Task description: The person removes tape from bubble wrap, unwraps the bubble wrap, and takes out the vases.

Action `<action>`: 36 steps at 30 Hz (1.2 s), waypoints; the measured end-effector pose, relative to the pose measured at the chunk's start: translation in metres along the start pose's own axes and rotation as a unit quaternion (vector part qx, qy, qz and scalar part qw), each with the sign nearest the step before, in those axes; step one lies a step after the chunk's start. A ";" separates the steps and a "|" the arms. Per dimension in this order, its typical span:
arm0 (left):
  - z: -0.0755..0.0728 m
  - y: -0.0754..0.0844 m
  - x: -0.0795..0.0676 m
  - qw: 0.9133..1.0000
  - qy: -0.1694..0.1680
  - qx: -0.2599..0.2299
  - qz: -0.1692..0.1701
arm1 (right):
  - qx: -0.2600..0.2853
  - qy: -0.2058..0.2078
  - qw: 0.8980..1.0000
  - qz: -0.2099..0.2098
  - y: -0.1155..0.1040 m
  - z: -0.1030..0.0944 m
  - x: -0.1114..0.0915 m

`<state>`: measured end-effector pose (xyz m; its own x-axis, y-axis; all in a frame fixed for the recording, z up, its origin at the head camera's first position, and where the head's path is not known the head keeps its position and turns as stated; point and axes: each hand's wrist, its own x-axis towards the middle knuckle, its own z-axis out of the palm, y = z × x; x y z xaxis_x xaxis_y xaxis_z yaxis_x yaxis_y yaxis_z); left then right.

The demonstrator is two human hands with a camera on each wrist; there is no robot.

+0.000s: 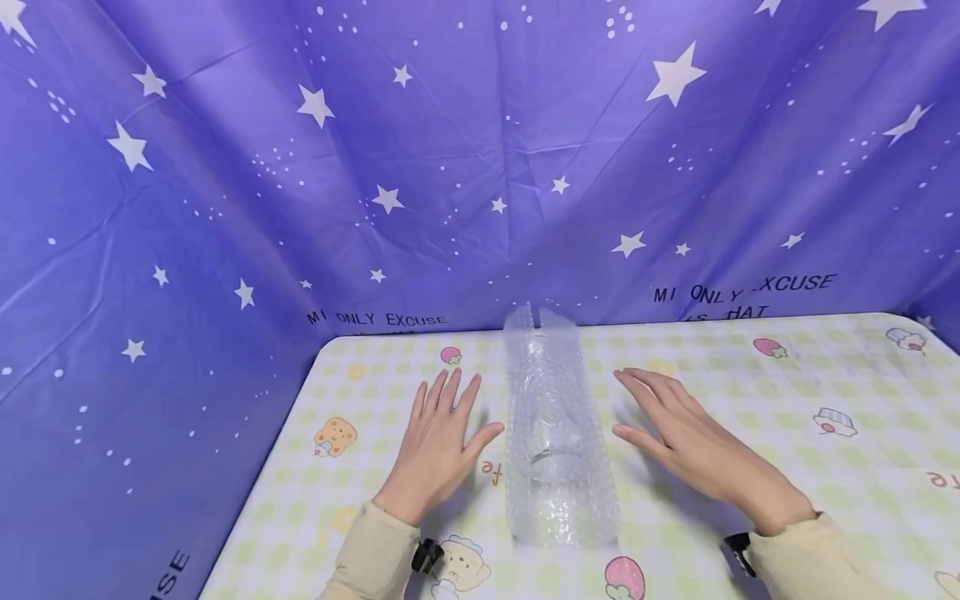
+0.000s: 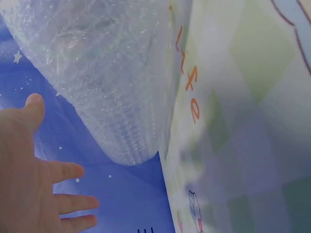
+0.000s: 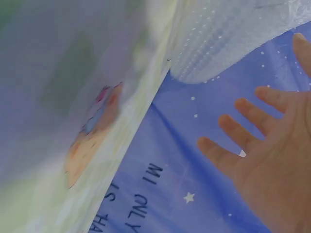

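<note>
A long bundle of clear bubble wrap (image 1: 558, 417) lies lengthwise on the table between my two hands. Something clear with a curved rim seems to show through its lower half, but its kind is hidden by the wrap. My left hand (image 1: 437, 446) is spread just left of the bundle, thumb toward it and not touching. On the other side, my right hand (image 1: 693, 442) is held with straight fingers, apart from the wrap. Both palms are bare in the wrist views, where the bubble wrap (image 2: 112, 73) rises beside the left hand (image 2: 29, 170).
A checked tablecloth (image 1: 750, 392) with cartoon prints covers the table. Behind it and to the left hangs a purple-blue curtain (image 1: 450, 150) with white stars, meeting the table's back edge near the bundle's far end. Dark straps (image 1: 427, 556) circle the wrists.
</note>
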<state>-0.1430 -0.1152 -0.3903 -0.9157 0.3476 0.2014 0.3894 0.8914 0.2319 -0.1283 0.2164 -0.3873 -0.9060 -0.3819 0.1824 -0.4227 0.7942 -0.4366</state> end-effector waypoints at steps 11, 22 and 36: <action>-0.005 0.009 0.005 0.998 0.022 -0.059 0.014 | 0.014 -0.002 1.000 -0.022 -0.020 0.003 0.023; -0.011 0.029 0.015 0.994 0.014 -0.110 -0.009 | 0.039 -0.009 0.999 -0.037 -0.034 0.005 0.044; -0.005 0.040 0.021 0.991 -0.018 -0.133 -0.029 | 0.090 -0.034 0.994 -0.057 -0.040 0.012 0.057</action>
<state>-0.1455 -0.0734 -0.3720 -0.9386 0.3121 0.1470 0.3434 0.8038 0.4857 -0.1630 0.1568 -0.3696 -0.8467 -0.4999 0.1820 -0.5055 0.6493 -0.5682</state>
